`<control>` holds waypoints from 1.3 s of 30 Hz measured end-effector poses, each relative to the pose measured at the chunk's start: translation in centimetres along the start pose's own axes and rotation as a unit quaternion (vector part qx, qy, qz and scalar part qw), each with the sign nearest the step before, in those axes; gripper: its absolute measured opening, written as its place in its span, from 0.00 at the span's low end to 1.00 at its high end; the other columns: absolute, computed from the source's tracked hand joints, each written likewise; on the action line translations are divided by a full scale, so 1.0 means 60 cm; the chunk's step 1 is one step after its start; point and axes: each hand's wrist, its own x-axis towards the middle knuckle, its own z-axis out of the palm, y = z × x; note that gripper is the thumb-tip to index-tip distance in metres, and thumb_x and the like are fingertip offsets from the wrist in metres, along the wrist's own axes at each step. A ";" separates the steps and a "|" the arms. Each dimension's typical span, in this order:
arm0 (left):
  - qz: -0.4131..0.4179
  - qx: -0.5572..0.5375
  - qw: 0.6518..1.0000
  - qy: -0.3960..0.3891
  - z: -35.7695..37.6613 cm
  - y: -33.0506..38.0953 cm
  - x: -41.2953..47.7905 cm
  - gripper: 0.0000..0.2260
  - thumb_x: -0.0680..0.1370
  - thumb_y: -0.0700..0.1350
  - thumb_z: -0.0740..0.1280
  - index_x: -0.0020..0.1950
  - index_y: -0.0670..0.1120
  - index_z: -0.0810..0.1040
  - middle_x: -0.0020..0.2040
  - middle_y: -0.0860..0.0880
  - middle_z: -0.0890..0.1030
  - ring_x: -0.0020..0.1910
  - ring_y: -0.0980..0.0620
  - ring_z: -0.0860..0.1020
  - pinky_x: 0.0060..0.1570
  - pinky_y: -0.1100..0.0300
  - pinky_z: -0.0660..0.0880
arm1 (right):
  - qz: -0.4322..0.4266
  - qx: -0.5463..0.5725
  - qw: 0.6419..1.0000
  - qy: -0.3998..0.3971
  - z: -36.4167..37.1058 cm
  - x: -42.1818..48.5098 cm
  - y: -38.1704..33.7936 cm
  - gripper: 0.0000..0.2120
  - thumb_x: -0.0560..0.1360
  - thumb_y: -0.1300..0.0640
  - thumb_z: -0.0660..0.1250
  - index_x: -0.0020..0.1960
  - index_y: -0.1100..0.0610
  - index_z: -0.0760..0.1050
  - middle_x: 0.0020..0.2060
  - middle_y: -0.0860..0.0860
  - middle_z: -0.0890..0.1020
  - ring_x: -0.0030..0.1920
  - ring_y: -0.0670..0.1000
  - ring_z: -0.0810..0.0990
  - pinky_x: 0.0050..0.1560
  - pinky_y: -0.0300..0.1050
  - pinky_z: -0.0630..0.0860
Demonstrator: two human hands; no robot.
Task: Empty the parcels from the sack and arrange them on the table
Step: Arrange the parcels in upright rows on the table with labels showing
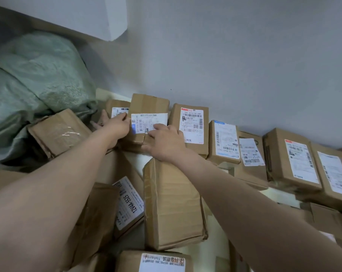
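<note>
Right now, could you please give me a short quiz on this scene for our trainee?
1. True or false: the left hand and right hand both hold the same labelled parcel.
2. The green sack lies: A) left of the hands, B) right of them, C) on top of the parcels.
3. Fill in: the row of parcels at right runs along the ____.
Key: 1 true; 2 A; 3 wall.

Gripped labelled parcel [149, 107] at the wall [235, 61] with both hands: left hand [115, 126] on its left edge, right hand [164, 142] over its lower right corner. Noted green sack [38, 79] slumped far left, row of parcels [225, 142] upright along wall at right, more boxes [172, 203] loose on bench [135, 160].
</note>
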 end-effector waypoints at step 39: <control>0.013 -0.263 0.951 -0.165 0.106 0.025 -0.433 0.16 0.82 0.56 0.57 0.66 0.53 0.75 0.55 0.50 0.77 0.51 0.49 0.74 0.47 0.55 0.74 | 0.244 0.660 0.711 -0.013 -0.021 -0.446 0.184 0.27 0.72 0.35 0.66 0.66 0.48 0.75 0.63 0.46 0.80 0.62 0.51 0.78 0.60 0.56 0.77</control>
